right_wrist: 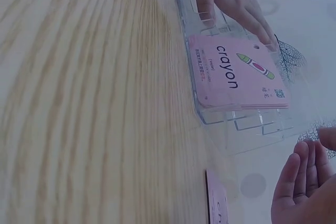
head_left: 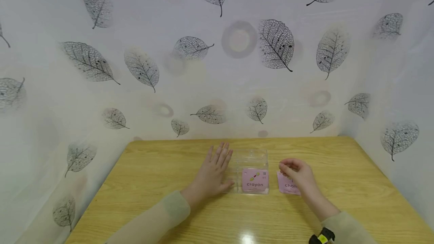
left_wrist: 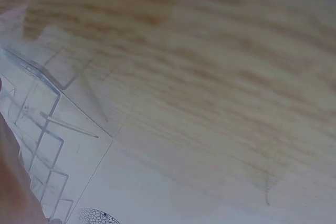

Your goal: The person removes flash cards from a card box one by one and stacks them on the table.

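"How far is the work getting?"

"Partway, I'm judging. The crayon cards (head_left: 255, 182) are sitting stacked in the clear tray (head_left: 252, 156), at its four o'clock. The chalk card (head_left: 287, 188) is lying outside on the table (head_left: 152, 176), at the tray's three to four o'clock, so that one is seemingly remaining."

"And under the left hand (head_left: 211, 174)?"

"I'm not managing to tell. It's spreading straight-fingered over the tray's nine o'clock side, gripping nothing."

"Is the right hand (head_left: 300, 172) grasping the chalk card?"

"Apparently not. It's hovering just beside the card's twelve o'clock edge, fingers loosely curling, holding nothing I'm seeing."

"Which way are the cards pointing?"

"Both are facing up, their tops pointing to twelve for the person. They're looking nearly square, so no long axis is showing; only the drawn crayon (right_wrist: 255, 67) is slanting, from eight to two."
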`<state>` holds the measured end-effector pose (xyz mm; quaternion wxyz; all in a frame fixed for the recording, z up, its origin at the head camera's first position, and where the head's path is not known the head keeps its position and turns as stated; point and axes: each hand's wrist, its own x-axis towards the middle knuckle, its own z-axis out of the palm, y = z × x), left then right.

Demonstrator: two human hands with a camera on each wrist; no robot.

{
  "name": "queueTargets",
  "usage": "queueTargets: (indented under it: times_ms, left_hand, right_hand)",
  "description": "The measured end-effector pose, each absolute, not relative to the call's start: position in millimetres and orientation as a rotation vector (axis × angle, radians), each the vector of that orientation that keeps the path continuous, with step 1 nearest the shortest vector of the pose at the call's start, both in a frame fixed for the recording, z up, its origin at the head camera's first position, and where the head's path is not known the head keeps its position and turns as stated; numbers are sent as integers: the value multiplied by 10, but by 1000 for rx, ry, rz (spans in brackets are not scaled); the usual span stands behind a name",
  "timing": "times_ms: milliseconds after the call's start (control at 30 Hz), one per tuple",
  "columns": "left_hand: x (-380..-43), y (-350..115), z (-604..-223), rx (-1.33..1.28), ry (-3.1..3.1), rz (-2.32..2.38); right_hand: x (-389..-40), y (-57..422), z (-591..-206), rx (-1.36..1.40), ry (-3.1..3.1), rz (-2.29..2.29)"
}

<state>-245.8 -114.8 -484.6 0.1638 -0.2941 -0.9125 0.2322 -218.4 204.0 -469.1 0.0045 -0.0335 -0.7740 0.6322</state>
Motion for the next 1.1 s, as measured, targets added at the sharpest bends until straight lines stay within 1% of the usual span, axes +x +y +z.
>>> queueTargets:
  times_ms: [167, 467, 1100]
  left_hand:
    - [-2445, -1143, -4853, -834, -2607, 666]
    - [-2452, -1139, -4854, -828, -2578, 680]
    - [-2474, -1144, -4892, -821, -2561, 684]
  right_hand:
    - [-2168, 1955, -4694, -71, -2421, 2010]
    - [-2167, 1825, -4689, -88, -2444, 2038]
    - [-2157, 1745, -4767, -65, -2434, 2043]
